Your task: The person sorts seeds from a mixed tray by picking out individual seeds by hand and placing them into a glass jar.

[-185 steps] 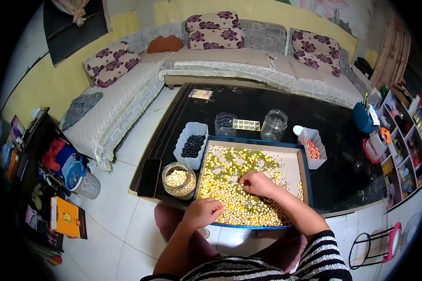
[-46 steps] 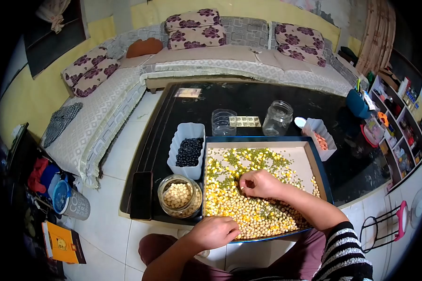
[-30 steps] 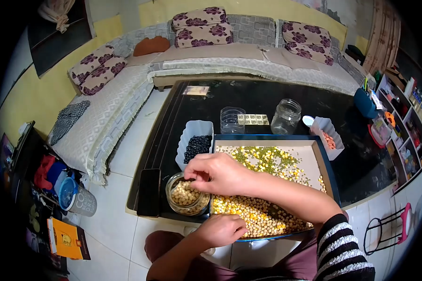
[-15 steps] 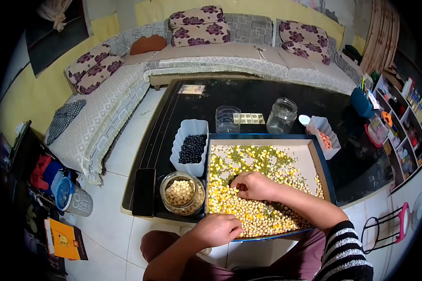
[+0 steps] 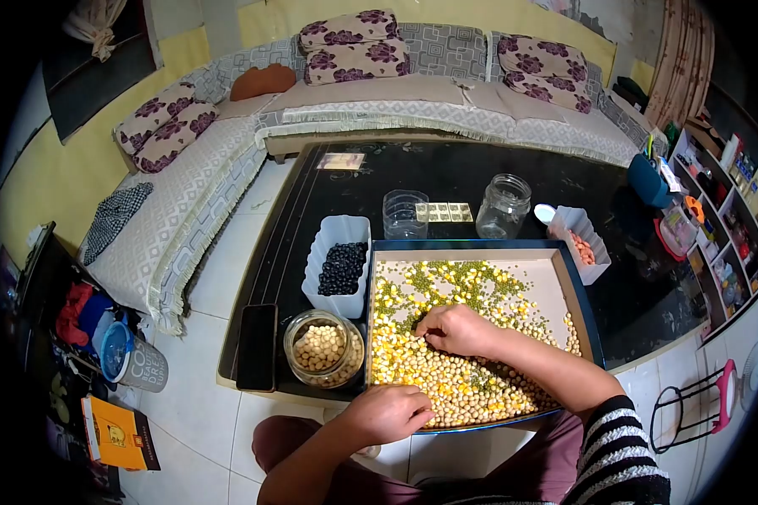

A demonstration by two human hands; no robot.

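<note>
A shallow box (image 5: 583,316) holds mixed yellow corn kernels (image 5: 393,347), small green beans (image 5: 472,273) and pale round beans (image 5: 459,391) like soybeans or chickpeas. My right hand (image 5: 456,329) reaches down into the mix near the middle, its fingers pinched together and their tips hidden. Over the box's near left corner rests my left hand (image 5: 392,412), its fingers curled closed; anything inside is hidden. Left of the box stands an open glass jar (image 5: 324,349) partly filled with pale beans. Behind it, a translucent plastic container (image 5: 312,273) holds black beans (image 5: 343,268).
A dark phone (image 5: 257,347) lies left of the jar. Beyond the box are a clear plastic cup (image 5: 404,215), an egg-tray-like strip (image 5: 445,212), a glass jar (image 5: 504,208) and a white lid (image 5: 545,214). A container (image 5: 596,268) with reddish nuts stands at right.
Both hands stay in nearly the same places, with the right fingers still down in the mix. The whole view has shifted very slightly.
</note>
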